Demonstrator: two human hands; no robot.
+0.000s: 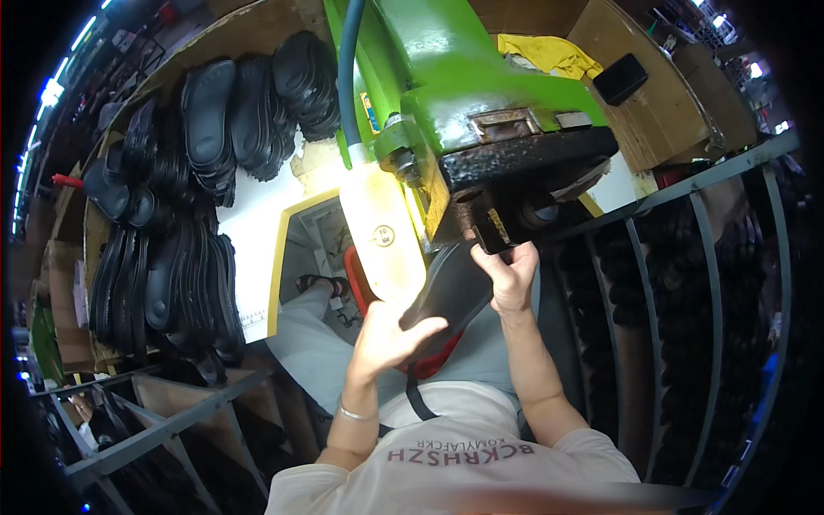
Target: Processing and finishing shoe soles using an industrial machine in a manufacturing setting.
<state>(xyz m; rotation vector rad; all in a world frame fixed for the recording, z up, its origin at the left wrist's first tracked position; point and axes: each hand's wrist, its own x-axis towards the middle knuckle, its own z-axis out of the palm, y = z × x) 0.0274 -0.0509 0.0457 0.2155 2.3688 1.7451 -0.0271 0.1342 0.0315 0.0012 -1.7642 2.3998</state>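
Note:
A black shoe sole hangs tilted between my hands under the head of a green machine. My left hand grips its lower left edge, thumb stretched across the top face and the other fingers partly hidden. On the other side, my right hand pinches the sole's right edge, close below a dark metal piece of the machine. The sole's upper end reaches the machine's working part, where the contact is hidden. Left of the sole, a bright lit cream cover belongs to the machine.
Stacks of black soles cover the white table at the left, with more bundles nearer me. A cardboard box with a yellow cloth stands behind at right. Metal racks line my right side. A red container is below.

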